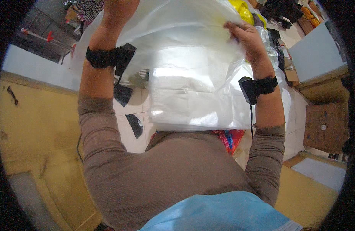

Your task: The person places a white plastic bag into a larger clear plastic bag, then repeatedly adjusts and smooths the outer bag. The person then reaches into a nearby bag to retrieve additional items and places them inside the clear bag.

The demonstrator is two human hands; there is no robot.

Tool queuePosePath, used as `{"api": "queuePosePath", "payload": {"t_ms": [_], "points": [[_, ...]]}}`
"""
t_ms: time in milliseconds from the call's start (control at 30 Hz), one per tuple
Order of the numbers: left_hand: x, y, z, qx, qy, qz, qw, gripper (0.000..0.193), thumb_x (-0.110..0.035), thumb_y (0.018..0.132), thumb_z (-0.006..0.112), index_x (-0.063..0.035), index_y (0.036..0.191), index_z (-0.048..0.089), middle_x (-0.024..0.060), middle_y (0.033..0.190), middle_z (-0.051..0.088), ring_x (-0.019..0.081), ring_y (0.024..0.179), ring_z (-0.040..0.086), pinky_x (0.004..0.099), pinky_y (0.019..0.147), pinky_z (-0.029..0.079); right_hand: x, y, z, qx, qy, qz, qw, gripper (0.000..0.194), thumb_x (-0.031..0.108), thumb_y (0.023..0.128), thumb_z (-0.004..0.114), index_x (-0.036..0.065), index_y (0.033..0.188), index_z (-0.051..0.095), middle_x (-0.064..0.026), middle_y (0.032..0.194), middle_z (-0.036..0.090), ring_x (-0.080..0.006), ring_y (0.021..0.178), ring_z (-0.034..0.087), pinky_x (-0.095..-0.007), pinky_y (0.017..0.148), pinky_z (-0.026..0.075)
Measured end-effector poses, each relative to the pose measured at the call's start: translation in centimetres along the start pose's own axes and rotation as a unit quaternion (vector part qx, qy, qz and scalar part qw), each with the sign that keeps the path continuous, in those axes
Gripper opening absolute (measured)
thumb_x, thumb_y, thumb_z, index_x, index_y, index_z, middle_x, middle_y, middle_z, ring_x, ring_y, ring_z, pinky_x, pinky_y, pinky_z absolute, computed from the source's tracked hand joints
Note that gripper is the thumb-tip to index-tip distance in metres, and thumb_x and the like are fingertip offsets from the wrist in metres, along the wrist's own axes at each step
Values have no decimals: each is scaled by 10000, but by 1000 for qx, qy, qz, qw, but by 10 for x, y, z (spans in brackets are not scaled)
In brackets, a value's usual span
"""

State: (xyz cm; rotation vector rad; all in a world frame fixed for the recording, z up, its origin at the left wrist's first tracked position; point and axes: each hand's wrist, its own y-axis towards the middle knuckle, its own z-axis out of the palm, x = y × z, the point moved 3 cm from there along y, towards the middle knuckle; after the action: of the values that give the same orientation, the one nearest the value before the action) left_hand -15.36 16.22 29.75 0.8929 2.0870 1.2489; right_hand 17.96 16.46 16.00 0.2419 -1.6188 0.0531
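Observation:
A stack of folded clear plastic sheeting or bags (183,101) lies flat across my lap. Above it, a thin translucent plastic sheet (171,29) is raised and spread between my arms. My right hand (248,37) pinches the sheet's right side, thumb and fingers curled together on the film. At the top edge, only the wrist end of my left hand (121,10) shows beside the sheet's left part. Its fingers are out of the picture, so its grip is hidden. Each wrist wears a black strap with a small cabled device.
A yellow plastic bag (243,13) lies beyond my right hand. Black scraps (134,125) lie on the tiled floor to the left. A brown cardboard box (326,127) stands at the right. Piled cloth (89,10) and other clutter fill the far corners.

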Motion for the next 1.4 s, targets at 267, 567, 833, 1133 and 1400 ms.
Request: {"api": "queuePosePath", "payload": {"t_ms": [267, 567, 833, 1133, 1400], "points": [[-14, 0, 30, 27, 87, 155, 984, 256, -101, 842, 724, -16, 748, 501, 156, 642, 447, 328, 573, 508, 394, 521, 413, 10, -20, -34, -46, 2, -65, 997, 279, 228, 900, 704, 33, 1096, 665, -19, 896, 667, -91, 759, 611, -256, 690, 511], [-1, -10, -9, 186, -317, -268, 891, 288, -33, 842, 737, -25, 1118, 655, 55, 1033, 685, 119, 868, 640, 294, 734, 535, 24, -6, 11, -31, 9, -119, 992, 366, 214, 858, 747, 34, 1160, 646, -60, 1002, 702, -139, 860, 675, -276, 776, 549], [-9, -17, -36, 191, -249, -383, 869, 217, -96, 850, 748, 5, 1035, 698, 11, 945, 695, 102, 859, 617, 289, 762, 517, 50, 8, 58, -12, 143, -68, 987, 291, 213, 908, 675, -1, 1101, 630, -52, 964, 681, -147, 830, 634, -276, 777, 518], [-4, -17, -65, 164, -168, -226, 945, 156, -106, 893, 707, 7, 1001, 702, -3, 914, 684, 83, 844, 590, 256, 758, 498, 41, 33, 88, 84, 59, -110, 989, 368, 238, 868, 737, 30, 1154, 636, -51, 977, 699, -130, 847, 661, -280, 790, 538], [-3, -29, -77, 158, -128, -200, 958, 109, -78, 889, 700, 0, 964, 697, 3, 861, 674, 88, 811, 588, 278, 702, 494, 54, 30, 122, 79, 56, -87, 992, 259, 238, 914, 672, 0, 1015, 671, 10, 849, 665, -94, 747, 572, -247, 725, 469]]}}
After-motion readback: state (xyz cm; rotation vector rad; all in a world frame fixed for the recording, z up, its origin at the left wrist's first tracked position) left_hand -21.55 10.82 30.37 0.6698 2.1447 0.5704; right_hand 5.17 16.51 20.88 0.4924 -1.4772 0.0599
